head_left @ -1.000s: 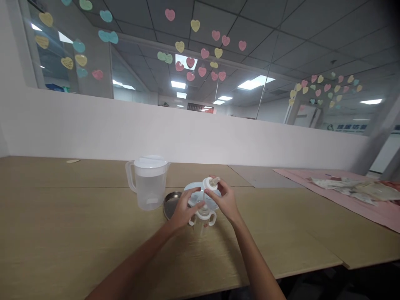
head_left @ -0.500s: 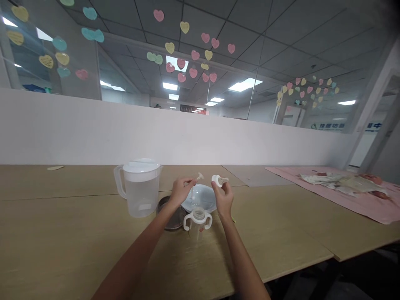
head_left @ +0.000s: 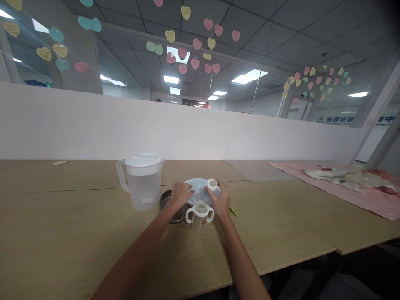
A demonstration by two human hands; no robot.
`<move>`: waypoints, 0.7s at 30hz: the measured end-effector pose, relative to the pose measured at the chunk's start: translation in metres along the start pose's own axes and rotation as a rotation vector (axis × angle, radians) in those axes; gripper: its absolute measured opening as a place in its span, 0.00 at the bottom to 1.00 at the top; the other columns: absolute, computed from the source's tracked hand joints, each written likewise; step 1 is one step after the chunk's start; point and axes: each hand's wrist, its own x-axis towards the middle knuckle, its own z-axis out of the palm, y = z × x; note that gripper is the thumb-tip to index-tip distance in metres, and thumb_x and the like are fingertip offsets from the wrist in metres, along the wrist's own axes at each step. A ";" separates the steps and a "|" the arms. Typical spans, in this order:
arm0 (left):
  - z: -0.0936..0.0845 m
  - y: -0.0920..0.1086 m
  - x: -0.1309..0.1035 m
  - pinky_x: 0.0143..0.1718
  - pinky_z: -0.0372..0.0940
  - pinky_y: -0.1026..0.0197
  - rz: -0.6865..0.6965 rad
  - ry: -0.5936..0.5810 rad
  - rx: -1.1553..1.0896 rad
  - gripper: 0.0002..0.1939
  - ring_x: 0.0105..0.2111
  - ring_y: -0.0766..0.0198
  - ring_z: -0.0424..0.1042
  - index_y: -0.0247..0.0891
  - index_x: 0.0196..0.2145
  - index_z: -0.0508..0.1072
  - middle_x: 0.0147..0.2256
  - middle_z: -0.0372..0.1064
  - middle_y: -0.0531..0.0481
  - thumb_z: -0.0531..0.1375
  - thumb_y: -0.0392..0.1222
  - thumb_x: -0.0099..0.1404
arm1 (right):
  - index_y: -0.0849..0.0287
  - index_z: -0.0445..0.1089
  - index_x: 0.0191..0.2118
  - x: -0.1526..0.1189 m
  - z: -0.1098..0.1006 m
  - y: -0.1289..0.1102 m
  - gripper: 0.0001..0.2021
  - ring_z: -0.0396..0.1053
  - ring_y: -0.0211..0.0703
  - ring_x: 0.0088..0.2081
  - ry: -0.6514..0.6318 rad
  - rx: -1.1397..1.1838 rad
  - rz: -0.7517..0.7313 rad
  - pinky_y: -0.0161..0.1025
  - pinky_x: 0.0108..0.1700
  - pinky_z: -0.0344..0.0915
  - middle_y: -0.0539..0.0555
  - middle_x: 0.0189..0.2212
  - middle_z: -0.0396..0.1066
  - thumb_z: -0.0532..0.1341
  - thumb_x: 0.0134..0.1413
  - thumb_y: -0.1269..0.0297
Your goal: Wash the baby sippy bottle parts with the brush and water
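Two bare hands work over a pale blue bowl [head_left: 197, 186] on the wooden counter [head_left: 78, 225]. Right hand [head_left: 218, 200] has its grip closed on a white nipple cap [head_left: 212, 184], held at the bowl's right rim. Left hand [head_left: 180, 195] rests on the bowl's left rim; whether its grip holds anything cannot be told. An open two-handled baby bottle [head_left: 200, 214] stands upright between the wrists, just before the bowl. A steel dish [head_left: 168, 206] lies under the left hand, and a lidded water pitcher [head_left: 142, 181] stands near, to the left.
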 end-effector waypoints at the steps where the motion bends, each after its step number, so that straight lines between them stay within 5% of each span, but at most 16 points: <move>1: -0.004 0.003 0.000 0.48 0.59 0.53 0.020 0.031 -0.005 0.15 0.44 0.51 0.70 0.36 0.42 0.76 0.41 0.73 0.39 0.57 0.42 0.59 | 0.61 0.69 0.46 0.000 -0.001 0.001 0.23 0.65 0.49 0.43 -0.003 -0.015 -0.043 0.43 0.46 0.60 0.59 0.40 0.70 0.63 0.46 0.51; 9: -0.039 0.045 -0.016 0.49 0.61 0.57 0.422 0.095 -0.372 0.25 0.47 0.56 0.67 0.39 0.52 0.68 0.48 0.69 0.45 0.61 0.47 0.57 | 0.58 0.68 0.47 0.000 -0.003 0.006 0.17 0.66 0.48 0.44 -0.011 -0.103 -0.354 0.46 0.48 0.60 0.58 0.42 0.71 0.58 0.54 0.56; 17: -0.039 0.046 -0.020 0.47 0.62 0.59 0.581 0.131 -0.370 0.15 0.45 0.61 0.69 0.41 0.47 0.72 0.46 0.71 0.47 0.49 0.41 0.67 | 0.58 0.63 0.54 -0.004 -0.006 -0.002 0.18 0.65 0.46 0.50 0.066 -0.041 -0.521 0.45 0.50 0.63 0.59 0.47 0.68 0.55 0.59 0.62; 21: -0.040 0.040 -0.015 0.44 0.64 0.60 0.493 0.146 -0.512 0.14 0.41 0.61 0.72 0.43 0.44 0.75 0.43 0.74 0.49 0.52 0.44 0.66 | 0.57 0.62 0.55 -0.005 -0.007 -0.005 0.19 0.64 0.46 0.51 0.051 -0.040 -0.539 0.45 0.52 0.63 0.58 0.47 0.68 0.56 0.58 0.61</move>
